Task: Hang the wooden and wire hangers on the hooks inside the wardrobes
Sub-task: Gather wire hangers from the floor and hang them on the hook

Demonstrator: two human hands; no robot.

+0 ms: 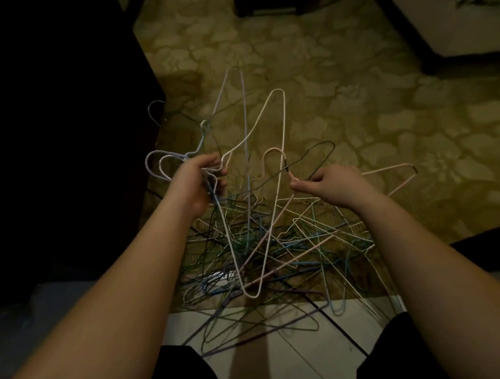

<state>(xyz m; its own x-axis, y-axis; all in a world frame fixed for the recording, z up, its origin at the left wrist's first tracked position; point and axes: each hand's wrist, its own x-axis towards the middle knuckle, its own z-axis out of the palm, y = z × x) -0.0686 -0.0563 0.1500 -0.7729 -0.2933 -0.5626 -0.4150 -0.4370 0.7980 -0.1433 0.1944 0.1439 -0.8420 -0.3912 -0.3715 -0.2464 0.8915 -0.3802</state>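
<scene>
A tangled pile of wire hangers [274, 245] in white, pink, blue, green and black lies on the floor in front of me. My left hand [198, 181] grips the necks of several wire hangers, among them a white one [282, 147] and pale blue ones whose hooks stick out to the left. My right hand [333, 187] pinches the neck of a pink wire hanger [273, 154] just under its hook; its body runs out to the right behind the hand. A black hanger [325, 144] is caught against the pink one. No wooden hanger shows.
A dark wardrobe side [68, 125] fills the left. Patterned olive carpet [353, 99] spreads ahead, with white floor tiles [293, 345] under the pile's near edge. A dark piece of furniture [269, 2] stands at the top, and a pale bed or sofa edge [450, 23] at the upper right.
</scene>
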